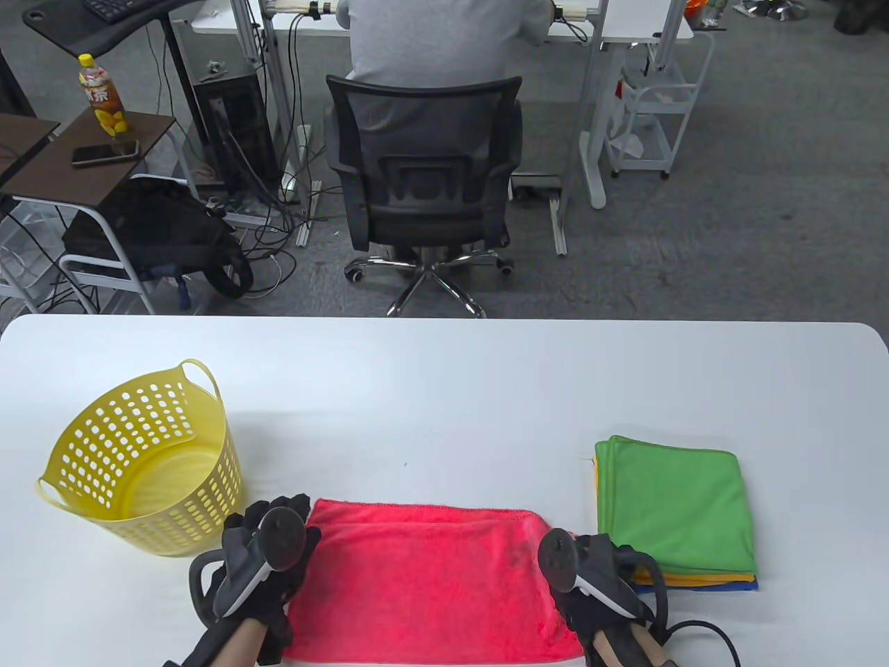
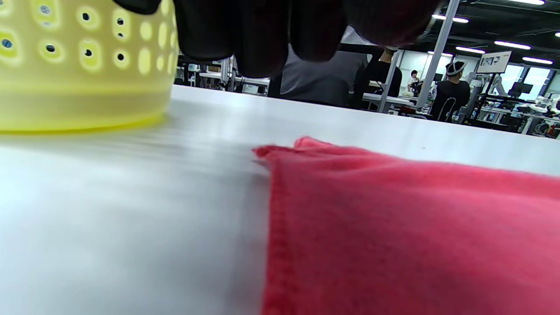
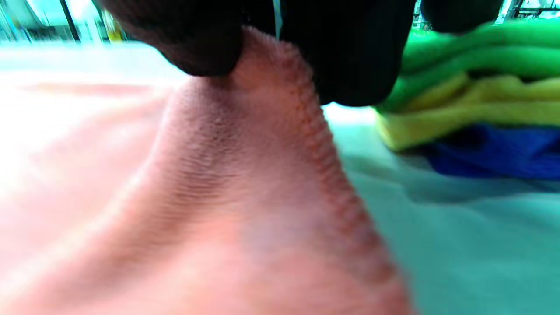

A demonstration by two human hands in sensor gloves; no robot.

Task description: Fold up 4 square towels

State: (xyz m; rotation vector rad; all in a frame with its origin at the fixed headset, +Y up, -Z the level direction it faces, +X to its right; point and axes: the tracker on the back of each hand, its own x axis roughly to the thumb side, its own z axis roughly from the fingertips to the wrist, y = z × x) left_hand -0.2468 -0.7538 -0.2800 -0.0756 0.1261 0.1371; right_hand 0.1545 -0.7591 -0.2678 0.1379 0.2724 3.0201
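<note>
At the far left, the yellow basket (image 1: 149,462) stands upright on the tabletop (image 1: 444,389), just beside your left hand (image 1: 260,563), probably waiting to take the finished towels. Your left hand sits at the left edge of the red towel (image 1: 430,583); its fingers (image 2: 262,39) hang above the cloth in the left wrist view with nothing between them, so that grip looks loose, though I cannot tell whether any finger touches the towel's far corner.

The red towel lies near you in the middle, already doubled into a wide strip with its far edges lined up, which suggests the first fold is made and the second is due.

Your right hand (image 1: 601,590) is at the towel's right edge. In the right wrist view its fingers (image 3: 350,57) pinch the stitched hem and lift it into a ridge, a narrow grip holding cloth, likely so you can carry that end across to the left.

Further right, the green towel (image 1: 674,504) tops a stack of folded towels (image 1: 701,580), close by yet apart from the red one.
</note>
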